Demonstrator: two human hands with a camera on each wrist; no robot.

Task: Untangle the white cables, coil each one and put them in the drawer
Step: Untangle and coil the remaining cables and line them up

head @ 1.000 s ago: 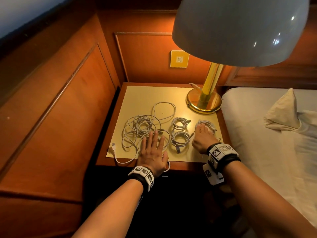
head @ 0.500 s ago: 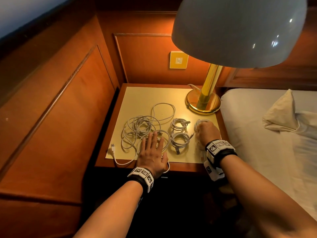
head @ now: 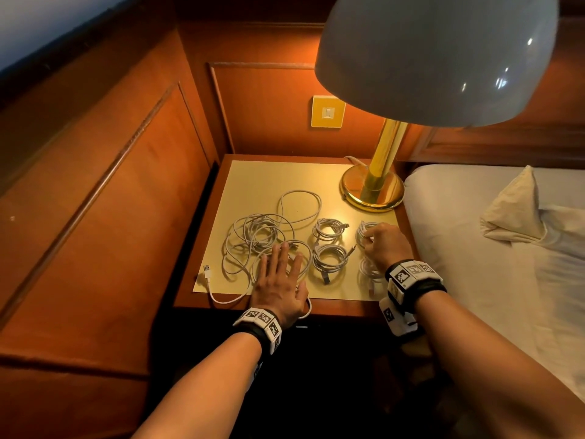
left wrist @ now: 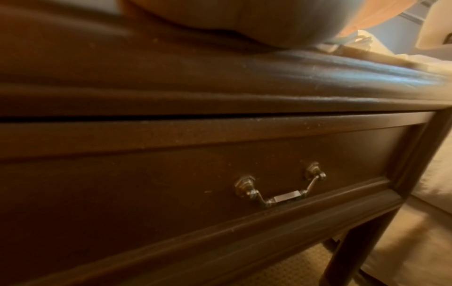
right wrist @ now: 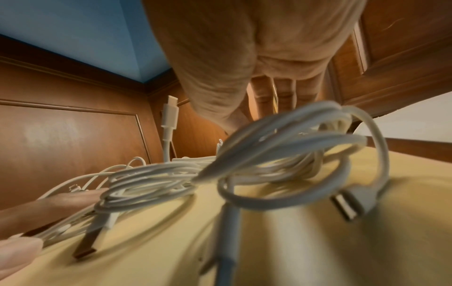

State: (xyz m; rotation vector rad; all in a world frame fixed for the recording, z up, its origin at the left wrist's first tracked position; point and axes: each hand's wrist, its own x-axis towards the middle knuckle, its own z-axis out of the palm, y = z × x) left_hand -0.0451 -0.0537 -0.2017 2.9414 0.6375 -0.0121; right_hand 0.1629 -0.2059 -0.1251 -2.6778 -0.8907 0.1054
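A loose tangle of white cables [head: 259, 239] lies on the cream mat [head: 269, 182] of the nightstand. My left hand [head: 280, 274] presses flat on its near loops, fingers straight. Two finished coils [head: 329, 229] [head: 329, 259] sit mid-mat. My right hand [head: 380, 243] is curled over the far right coil [head: 364, 228], fingers gripping its edge; another coil [head: 368, 272] lies under that wrist and fills the right wrist view [right wrist: 293, 151]. The drawer [left wrist: 171, 183] below is closed, with its metal handle [left wrist: 281, 193] hanging down.
A brass lamp base [head: 372, 191] stands at the mat's back right, and its big shade [head: 437, 58] overhangs the table. A bed [head: 490, 280] with a pillow [head: 512, 213] adjoins on the right, wood panelling [head: 95, 201] on the left. A USB plug [head: 206, 270] lies by the mat's left edge.
My right hand has slid a little farther back onto the far right coil, uncovering the coil nearer the front edge. The left hand has stayed flat on the tangle.
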